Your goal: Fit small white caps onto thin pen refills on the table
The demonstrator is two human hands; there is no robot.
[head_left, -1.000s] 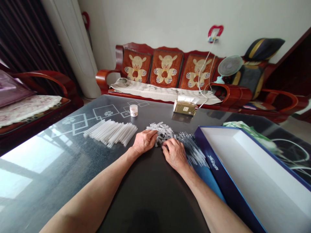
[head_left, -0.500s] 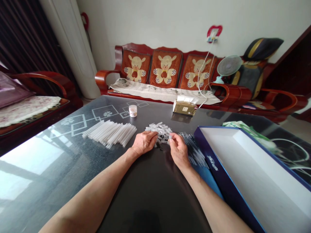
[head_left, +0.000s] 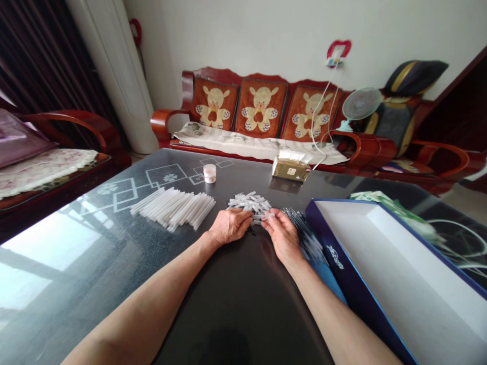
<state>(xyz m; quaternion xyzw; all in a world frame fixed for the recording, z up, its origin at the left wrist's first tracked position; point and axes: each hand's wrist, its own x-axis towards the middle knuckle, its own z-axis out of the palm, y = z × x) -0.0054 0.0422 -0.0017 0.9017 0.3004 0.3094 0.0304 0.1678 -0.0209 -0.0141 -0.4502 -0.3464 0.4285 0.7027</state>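
Observation:
A pile of small whitish pieces, like pen caps point(head_left: 249, 201), some with dark parts, lies on the dark glossy table point(head_left: 228, 284). My left hand point(head_left: 230, 226) rests at the near left edge of this pile, its fingers curled together; whatever they pinch is hidden. At the pile's right side, my right hand point(head_left: 282, 234) pinches a small translucent whitish cap point(head_left: 268, 216) between thumb and fingers. Left of my left hand lies a row of white plastic tubes point(head_left: 175, 208). Thin dark-and-clear rods point(head_left: 304, 230) lie in a bundle just beyond my right hand.
An open blue box with a white inside point(head_left: 403, 263) takes up the right side. A small round tub point(head_left: 209, 174) and a tissue pack point(head_left: 291, 167) stand toward the back. Green-and-white plastic packaging point(head_left: 395, 213) and a white cable lie behind the box.
My right hand has turned slightly, its fingers opening more to view, with the small cap lying across the fingertips. My left hand has shifted slightly right. The view has moved slightly.

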